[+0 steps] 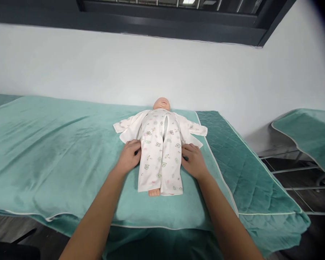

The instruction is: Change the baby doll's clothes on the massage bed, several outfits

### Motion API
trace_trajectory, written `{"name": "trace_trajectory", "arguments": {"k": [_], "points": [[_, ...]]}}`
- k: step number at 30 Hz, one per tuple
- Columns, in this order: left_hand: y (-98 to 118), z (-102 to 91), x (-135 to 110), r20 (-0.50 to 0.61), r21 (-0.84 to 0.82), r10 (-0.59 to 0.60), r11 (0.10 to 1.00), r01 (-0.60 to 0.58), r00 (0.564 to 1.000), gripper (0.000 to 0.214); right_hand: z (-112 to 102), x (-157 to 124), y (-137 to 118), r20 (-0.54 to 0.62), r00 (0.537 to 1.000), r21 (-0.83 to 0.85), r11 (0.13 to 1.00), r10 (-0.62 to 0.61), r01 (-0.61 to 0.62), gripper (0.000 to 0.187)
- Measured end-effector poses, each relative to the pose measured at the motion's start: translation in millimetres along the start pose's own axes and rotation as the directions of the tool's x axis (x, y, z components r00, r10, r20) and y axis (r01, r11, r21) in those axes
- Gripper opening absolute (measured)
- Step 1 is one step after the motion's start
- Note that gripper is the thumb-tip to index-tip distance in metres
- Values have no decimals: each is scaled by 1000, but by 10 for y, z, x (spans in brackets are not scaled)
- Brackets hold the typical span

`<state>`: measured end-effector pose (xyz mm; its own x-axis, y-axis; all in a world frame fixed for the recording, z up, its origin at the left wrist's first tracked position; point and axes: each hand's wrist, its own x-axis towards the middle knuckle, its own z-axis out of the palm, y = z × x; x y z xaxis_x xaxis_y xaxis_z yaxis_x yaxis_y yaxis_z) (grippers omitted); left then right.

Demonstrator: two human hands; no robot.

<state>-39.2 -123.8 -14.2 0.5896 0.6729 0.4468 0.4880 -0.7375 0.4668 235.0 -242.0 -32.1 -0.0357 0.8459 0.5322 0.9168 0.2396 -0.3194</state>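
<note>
Doll point(161, 103) lay on its back, mid-bed, head at the far edge close to the wall point(70, 65), feet toward the near edge. Patterned trousers point(149, 159) ran down its front, one foot point(154, 193) showing at the left hem; white shirt point(135, 124) spread out both sides, sleeves outstretched. Left hand point(129, 156) was at the trousers' left side, right hand point(193, 161) at the right side, both with fingers curled; couldn't tell if either gripped cloth. Strip of bed between hems and the near piped edge. Wide stretch left of the doll; right side narrower, ending at a white-piped border. Surface: smooth green cover point(56, 155), slightly wrinkled, over a darker quilted pad point(241, 166) on the right. Dark window frame point(165, 27) above; second green-covered surface point(308, 133) far right, metal bars point(295, 169) below it, dark floor.
</note>
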Motion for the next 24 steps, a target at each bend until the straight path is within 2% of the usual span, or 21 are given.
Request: {"name": "trace_trajectory", "arguments": {"k": [2, 5, 8, 15, 21, 24], "points": [[-3, 8, 5, 47, -30, 51, 998, -50, 998, 26, 3, 9, -3, 47, 997, 3, 998, -56, 56, 15], [-19, 51, 12, 69, 16, 103, 994, -105, 992, 27, 19, 19, 13, 75, 995, 21, 998, -63, 62, 17], [-3, 88, 20, 69, 91, 131, 986, -137, 989, 25, 46, 15, 47, 78, 995, 39, 998, -60, 57, 17], [66, 97, 40, 154, 162, 154, 971, -178, 976, 15, 81, 2, 97, 52, 996, 60, 996, -66, 63, 15], [31, 95, 21, 68, 133, 172, 975, -180, 983, 17, 25, -22, 63, -2, 998, 168, 984, -62, 61, 13], [42, 60, -5, 11, 60, 124, 990, -125, 992, 21, 11, -29, 48, 8, 999, 192, 980, -47, 44, 12]]}}
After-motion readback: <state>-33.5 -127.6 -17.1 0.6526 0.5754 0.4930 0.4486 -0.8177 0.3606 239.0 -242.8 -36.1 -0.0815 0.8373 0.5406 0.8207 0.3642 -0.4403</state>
